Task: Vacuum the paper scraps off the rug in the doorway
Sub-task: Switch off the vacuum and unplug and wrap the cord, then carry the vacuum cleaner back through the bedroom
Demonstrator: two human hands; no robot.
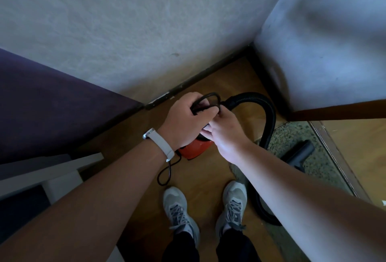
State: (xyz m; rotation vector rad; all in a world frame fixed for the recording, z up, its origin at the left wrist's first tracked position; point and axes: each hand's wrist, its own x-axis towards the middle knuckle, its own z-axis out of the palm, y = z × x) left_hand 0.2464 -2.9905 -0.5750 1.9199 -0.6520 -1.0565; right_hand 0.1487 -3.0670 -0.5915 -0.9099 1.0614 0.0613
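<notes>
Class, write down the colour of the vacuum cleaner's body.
Orange-red: the vacuum body shows in the head view, just below the hands.

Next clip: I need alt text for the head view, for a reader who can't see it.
Seen from above, a person's left hand grips a looped black cord over a red vacuum, with the right hand reaching in beside it. The black hose arcs rightward beside a speckled rug where a black nozzle lies.

We see a dim picture with a cool, bluish tone. Soft light comes from the right of the frame: the right hand (pixel 227 136) looks paler than the left hand (pixel 183 121). The wall (pixel 334 31) at the upper right is blurred. Straight lines bend near the edges, and the lower left is darkest.
</notes>
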